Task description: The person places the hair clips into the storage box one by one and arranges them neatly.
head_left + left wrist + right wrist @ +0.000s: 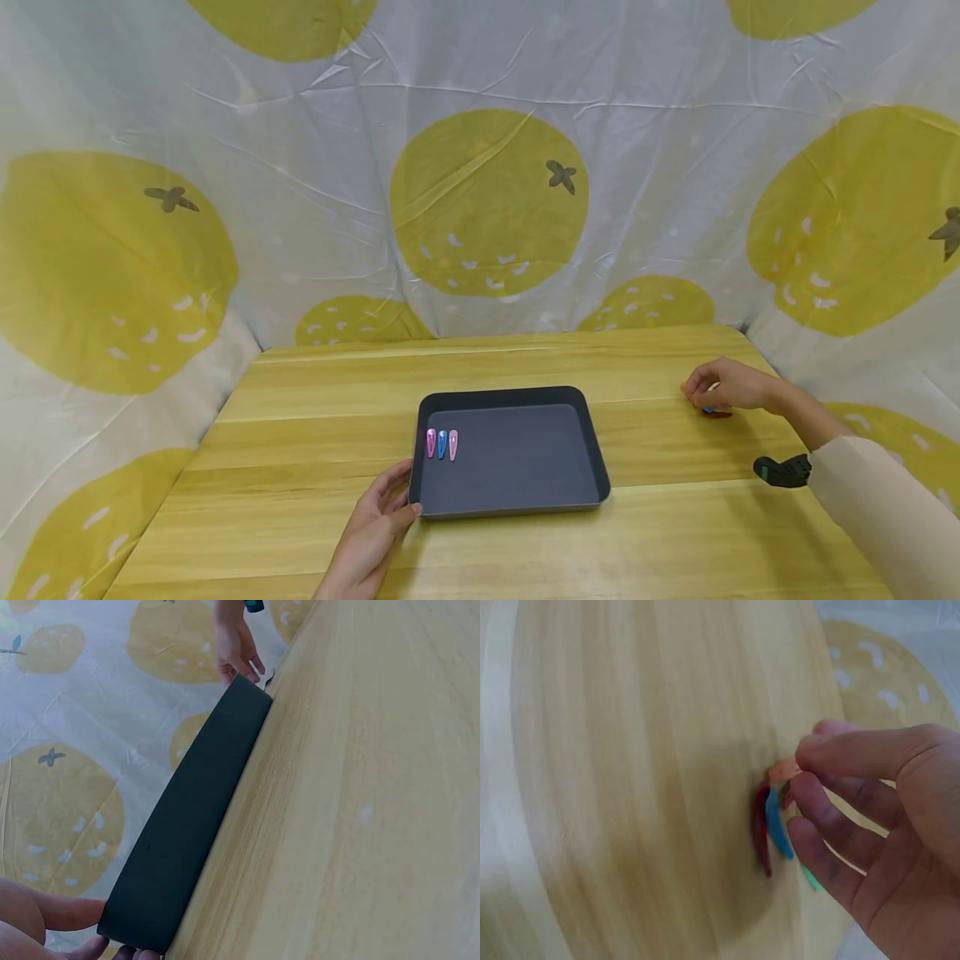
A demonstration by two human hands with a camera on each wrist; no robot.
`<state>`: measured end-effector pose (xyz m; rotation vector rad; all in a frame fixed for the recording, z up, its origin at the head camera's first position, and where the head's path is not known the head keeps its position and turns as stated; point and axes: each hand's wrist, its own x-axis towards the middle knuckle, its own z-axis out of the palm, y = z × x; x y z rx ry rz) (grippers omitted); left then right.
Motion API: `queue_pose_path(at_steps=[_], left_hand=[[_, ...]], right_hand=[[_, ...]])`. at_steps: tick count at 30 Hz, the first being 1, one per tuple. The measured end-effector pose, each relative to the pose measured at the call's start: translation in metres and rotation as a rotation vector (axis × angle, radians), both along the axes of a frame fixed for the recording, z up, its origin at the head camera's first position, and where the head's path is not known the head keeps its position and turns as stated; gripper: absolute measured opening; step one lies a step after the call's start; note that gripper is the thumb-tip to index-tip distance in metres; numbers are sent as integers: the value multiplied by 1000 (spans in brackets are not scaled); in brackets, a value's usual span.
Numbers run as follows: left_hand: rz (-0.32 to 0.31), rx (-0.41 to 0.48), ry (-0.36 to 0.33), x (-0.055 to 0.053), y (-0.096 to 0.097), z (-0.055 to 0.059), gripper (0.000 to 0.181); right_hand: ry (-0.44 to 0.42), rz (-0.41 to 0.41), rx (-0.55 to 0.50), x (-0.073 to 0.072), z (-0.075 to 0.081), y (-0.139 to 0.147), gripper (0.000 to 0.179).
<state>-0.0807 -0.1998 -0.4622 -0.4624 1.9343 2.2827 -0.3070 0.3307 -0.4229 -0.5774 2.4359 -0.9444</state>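
In the head view my left hand grips the near left corner of a dark grey baking tray, thumb at the rim. Three snap hair clips lie side by side at the tray's left: a pink clip, a blue clip and a pale pink clip. Far to the right, my right hand pinches an orange hair clip between thumb and forefinger, low over the table. Just beneath the fingers lie a dark red clip, another blue clip and a green clip, partly hidden.
The wooden table stretches under everything. A white cloth printed with yellow fruit hangs behind and along both sides. A black device sits at my right wrist, beside the cream sleeve.
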Motion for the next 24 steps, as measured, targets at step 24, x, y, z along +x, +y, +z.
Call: queue_pose_path(at_steps=[24], left_hand=[[-5,-7,5,0,-1,0,71]], right_hand=[[207,38,85,3,-22,18,13]])
